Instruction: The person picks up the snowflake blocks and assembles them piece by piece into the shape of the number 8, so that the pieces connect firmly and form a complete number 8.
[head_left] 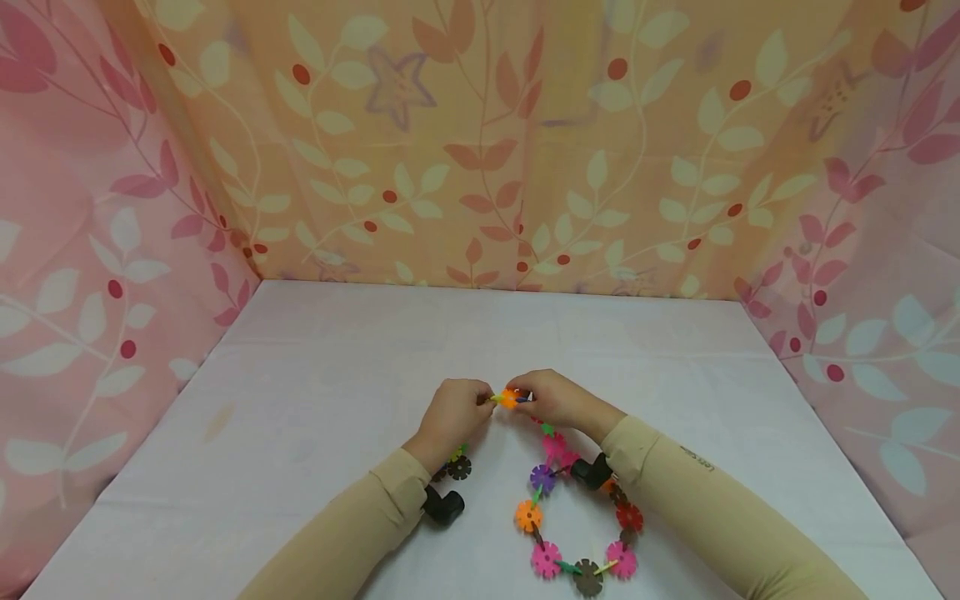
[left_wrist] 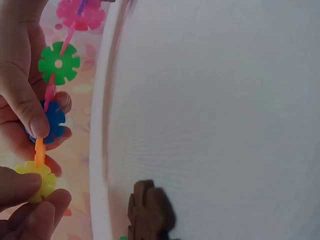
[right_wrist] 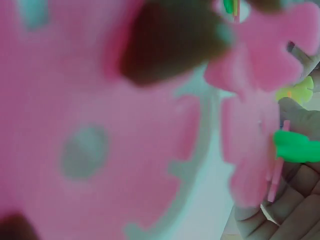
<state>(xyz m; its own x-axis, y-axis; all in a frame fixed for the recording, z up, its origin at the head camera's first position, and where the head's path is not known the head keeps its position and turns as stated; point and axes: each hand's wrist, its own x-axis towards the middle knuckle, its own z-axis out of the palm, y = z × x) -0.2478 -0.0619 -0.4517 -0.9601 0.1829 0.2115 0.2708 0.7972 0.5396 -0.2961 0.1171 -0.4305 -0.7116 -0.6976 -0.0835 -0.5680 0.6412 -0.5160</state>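
Both hands hold a chain of slotted plastic flower discs over the table. My left hand [head_left: 453,412] pinches a yellow flower disc [left_wrist: 47,181] between thumb and fingers. Just to its right, my right hand [head_left: 555,404] grips a blue flower disc [left_wrist: 55,122], thumb laid on its face. An orange disc [head_left: 508,398] links the two, seen edge-on in the left wrist view. Beyond the blue disc come a pink one, then a green disc [left_wrist: 59,63]. Large pink discs [right_wrist: 140,200] loom blurred before the right wrist camera.
The chain's loop, with a purple disc [head_left: 542,478] and a red disc [head_left: 630,518], lies on the white table [head_left: 337,350] below the right forearm. Brown discs [head_left: 459,467] show by the left wrist. Black wrist cameras [head_left: 444,507] sit under both wrists. Patterned curtains [head_left: 480,150] surround the table.
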